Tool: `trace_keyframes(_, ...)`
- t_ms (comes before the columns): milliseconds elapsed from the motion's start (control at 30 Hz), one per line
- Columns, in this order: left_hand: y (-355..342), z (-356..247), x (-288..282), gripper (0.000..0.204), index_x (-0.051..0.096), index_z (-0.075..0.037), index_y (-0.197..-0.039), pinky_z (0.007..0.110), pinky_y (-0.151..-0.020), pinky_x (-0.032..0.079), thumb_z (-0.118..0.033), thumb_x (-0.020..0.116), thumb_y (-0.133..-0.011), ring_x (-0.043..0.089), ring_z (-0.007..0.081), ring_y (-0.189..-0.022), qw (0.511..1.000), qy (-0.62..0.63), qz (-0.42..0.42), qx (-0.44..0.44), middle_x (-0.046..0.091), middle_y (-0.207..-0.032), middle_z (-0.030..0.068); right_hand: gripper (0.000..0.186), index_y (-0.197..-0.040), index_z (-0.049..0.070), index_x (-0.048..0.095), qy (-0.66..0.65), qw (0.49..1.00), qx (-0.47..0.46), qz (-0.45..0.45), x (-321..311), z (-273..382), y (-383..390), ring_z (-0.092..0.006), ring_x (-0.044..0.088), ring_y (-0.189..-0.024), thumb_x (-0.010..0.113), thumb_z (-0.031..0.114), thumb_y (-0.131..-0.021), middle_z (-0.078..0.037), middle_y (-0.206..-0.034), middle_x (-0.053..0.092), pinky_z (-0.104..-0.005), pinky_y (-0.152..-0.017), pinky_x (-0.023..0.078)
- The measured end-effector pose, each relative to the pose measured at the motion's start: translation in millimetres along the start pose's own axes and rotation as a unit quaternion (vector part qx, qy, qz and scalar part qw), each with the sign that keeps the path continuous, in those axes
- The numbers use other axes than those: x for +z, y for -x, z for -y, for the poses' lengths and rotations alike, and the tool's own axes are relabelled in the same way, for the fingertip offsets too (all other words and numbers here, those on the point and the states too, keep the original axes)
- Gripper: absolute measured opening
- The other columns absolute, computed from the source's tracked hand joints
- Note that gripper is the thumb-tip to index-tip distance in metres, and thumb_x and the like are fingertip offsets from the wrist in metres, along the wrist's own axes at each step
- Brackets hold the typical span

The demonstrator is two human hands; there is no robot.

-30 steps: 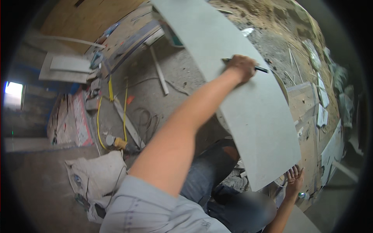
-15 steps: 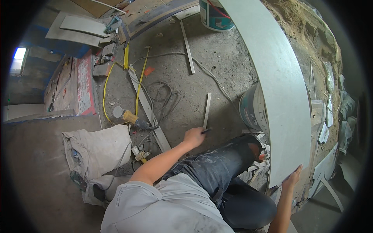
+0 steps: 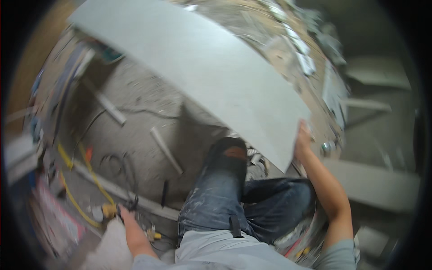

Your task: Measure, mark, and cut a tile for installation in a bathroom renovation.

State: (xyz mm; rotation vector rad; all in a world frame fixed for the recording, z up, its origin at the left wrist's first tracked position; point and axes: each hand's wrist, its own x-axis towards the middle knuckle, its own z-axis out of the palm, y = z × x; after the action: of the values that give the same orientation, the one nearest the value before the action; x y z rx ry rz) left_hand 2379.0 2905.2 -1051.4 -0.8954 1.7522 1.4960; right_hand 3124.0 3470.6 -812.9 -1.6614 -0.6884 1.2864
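A long pale grey-white board (image 3: 198, 67) stretches from the far left toward my right knee. My right hand (image 3: 303, 140) grips its near end by the right edge, close to the corner. Low on the left, my left hand (image 3: 128, 217) is closed around the dark body of a yellow-and-black angle grinder (image 3: 109, 210), its round disc pointing left; motion blur softens the fingers. A slim black pen-like object (image 3: 165, 192) is apart from both hands, over the floor beside a pale strip.
Narrow offcut strips (image 3: 166, 150) and a looped grey cable (image 3: 120, 165) lie on the dusty concrete. A yellow cord (image 3: 94, 175) runs near the grinder. A whitish sack (image 3: 108, 247) sits below my left hand. Another pale board (image 3: 373, 182) is at the right.
My left hand has let go of the black pen-like object and moved left and down to the grinder. My view has turned right. My right hand still holds the board.
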Motion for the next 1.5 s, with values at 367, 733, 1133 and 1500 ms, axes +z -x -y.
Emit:
trace_keyframes(367,39.0,32.8,87.2,0.039,0.064,-0.020,-0.115,0.053,-0.082,0.053,-0.048,0.066,-0.088,0.064,0.0284,-0.093,0.986,-0.156,0.007,-0.055,0.068,-0.106,0.0047,0.056,-0.135,-0.003,0.057,0.076,0.993,-0.054,-0.068,-14.1,48.9,23.3,-0.0235,0.063,-0.112,0.056,0.047,-0.108,-0.015,-0.123,0.068,-0.0373,-0.101,0.048)
trace_keyframes(733,308.8,-2.0,195.1,0.047,0.055,0.003,-0.129,0.034,-0.080,0.052,-0.009,0.075,-0.088,0.063,0.0181,-0.092,0.795,-0.341,0.172,0.472,0.064,-0.109,0.0089,0.047,-0.128,-0.005,0.061,0.171,0.951,-0.255,-0.045,-78.6,138.7,63.2,-0.0215,0.070,-0.107,0.076,0.025,-0.096,-0.015,-0.116,0.072,-0.0341,-0.093,0.056)
trace_keyframes(1133,722.6,118.1,429.1,0.052,0.066,-0.001,-0.119,0.031,-0.079,0.055,-0.011,0.076,-0.069,0.068,0.0145,-0.085,0.397,-0.437,0.795,0.139,0.071,-0.093,0.0055,0.079,-0.150,-0.001,0.047,-0.151,0.871,-0.278,0.375,-38.7,195.0,182.9,-0.0292,0.063,-0.127,0.085,0.028,-0.087,-0.019,-0.135,0.065,-0.0464,-0.114,0.046)
trace_keyframes(1500,705.5,288.4,392.3,0.037,0.063,0.000,-0.127,0.030,-0.086,0.050,-0.022,0.074,-0.099,0.062,0.0125,-0.092,0.385,-0.417,0.823,-0.012,0.069,-0.103,0.0032,0.053,-0.132,0.004,0.047,-0.392,0.889,-0.214,0.104,-170.9,163.3,159.5,-0.0216,0.063,-0.095,0.068,0.039,-0.097,-0.009,-0.110,0.057,-0.0418,-0.089,0.055)
